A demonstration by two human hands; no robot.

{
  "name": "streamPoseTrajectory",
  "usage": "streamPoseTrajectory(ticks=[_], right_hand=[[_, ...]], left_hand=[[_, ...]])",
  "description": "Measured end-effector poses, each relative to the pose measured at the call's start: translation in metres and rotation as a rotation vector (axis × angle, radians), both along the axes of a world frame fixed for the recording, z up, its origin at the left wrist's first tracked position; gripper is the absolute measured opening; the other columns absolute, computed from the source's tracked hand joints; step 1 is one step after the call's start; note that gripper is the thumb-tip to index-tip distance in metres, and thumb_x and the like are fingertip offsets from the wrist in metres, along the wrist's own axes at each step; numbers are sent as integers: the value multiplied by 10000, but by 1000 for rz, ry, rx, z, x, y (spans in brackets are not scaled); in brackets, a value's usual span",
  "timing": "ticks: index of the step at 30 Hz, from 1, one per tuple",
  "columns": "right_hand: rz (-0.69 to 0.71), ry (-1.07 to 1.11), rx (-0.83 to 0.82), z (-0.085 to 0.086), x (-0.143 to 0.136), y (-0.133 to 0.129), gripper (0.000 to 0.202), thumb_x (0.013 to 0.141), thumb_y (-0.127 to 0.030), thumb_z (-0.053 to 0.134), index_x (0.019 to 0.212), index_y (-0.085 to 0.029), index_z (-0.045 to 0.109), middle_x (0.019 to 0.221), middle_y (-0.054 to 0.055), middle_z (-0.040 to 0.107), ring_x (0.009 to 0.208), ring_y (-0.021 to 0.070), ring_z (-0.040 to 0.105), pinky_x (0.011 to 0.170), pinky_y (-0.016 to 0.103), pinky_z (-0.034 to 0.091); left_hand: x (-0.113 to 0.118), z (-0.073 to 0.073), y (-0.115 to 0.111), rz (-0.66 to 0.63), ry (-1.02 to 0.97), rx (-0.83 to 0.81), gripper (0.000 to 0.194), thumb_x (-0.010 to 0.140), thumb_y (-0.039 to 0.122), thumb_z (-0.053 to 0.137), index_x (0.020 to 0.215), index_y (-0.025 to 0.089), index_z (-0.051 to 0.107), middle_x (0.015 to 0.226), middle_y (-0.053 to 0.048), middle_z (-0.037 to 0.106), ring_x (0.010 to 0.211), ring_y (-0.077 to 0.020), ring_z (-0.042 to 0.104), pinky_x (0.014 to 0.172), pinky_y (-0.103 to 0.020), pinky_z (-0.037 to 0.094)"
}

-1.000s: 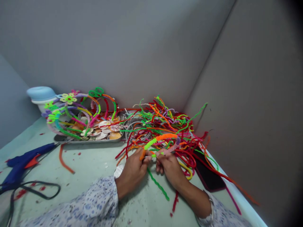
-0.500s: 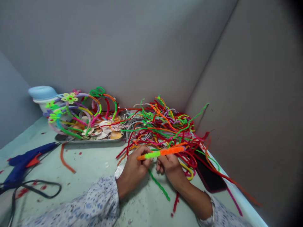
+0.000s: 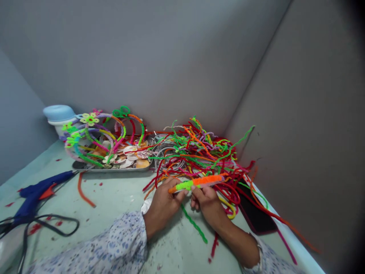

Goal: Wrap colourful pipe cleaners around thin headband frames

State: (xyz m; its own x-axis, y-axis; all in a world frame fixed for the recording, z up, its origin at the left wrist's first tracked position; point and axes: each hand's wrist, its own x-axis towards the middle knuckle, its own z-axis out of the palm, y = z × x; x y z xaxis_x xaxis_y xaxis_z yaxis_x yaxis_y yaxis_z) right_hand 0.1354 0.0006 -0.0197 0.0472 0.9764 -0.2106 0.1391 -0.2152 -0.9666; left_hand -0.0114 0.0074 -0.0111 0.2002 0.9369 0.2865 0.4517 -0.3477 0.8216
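A band wrapped in fuzzy pipe cleaner, orange and lime green with a purple strand along its lower side, is held up between both hands, seen nearly edge-on. My left hand pinches its left end, where orange meets green. The thumb of my right hand presses on it near the middle, with the other fingers curled underneath. Below the hands lies a loose green pipe cleaner. A heap of mixed pipe cleaners sits right behind the band.
Flower-topped headbands stand in a metal tray of round paper pieces. Bare wire rings lie beside it. At left are a blue glue gun with its cord and a lidded tub. A dark phone rests at right.
The band has turned slightly, so more of its purple strand shows. My right thumb now lies across its front. The whole view has shifted a little.
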Motion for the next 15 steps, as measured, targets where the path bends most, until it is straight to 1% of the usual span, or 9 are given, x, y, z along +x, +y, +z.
streamPoseTrajectory(ticks=[2,6,11,13,15], right_hand=[[6,6,1,1,0,0,326,792,-388,507,543,-178,499,441,-6,547,396,100,455,445,231,361],[5,0,9,3,-1,-1,326,799,-374,497,541,-175,499,434,-6,544,395,98,451,445,227,359],[23,10,46,3,0,-1,278,811,-377,496,622,-175,518,434,-27,536,392,101,446,439,223,356],[31,34,80,0,1,0,276,813,-385,495,631,-178,517,438,-35,532,391,102,448,438,224,360],[41,63,100,-1,1,1,286,812,-382,486,609,-183,505,429,-37,520,387,106,453,432,227,364]], left_hand=[[0,-1,0,-8,-26,1,69,787,197,538,741,187,588,774,-20,573,742,-164,526,649,-254,391],[-1,-2,-2,-34,-59,-23,93,811,224,525,760,189,595,781,-20,582,768,-167,538,665,-252,405],[0,0,-1,-68,-88,-138,111,823,221,506,766,182,593,740,-12,599,740,-161,547,676,-256,412],[1,2,0,-96,-139,-203,120,815,219,511,754,171,603,731,-15,607,730,-159,553,685,-258,418],[1,4,1,-100,-208,-251,116,804,238,532,783,162,617,768,-26,623,747,-164,565,701,-262,428]])
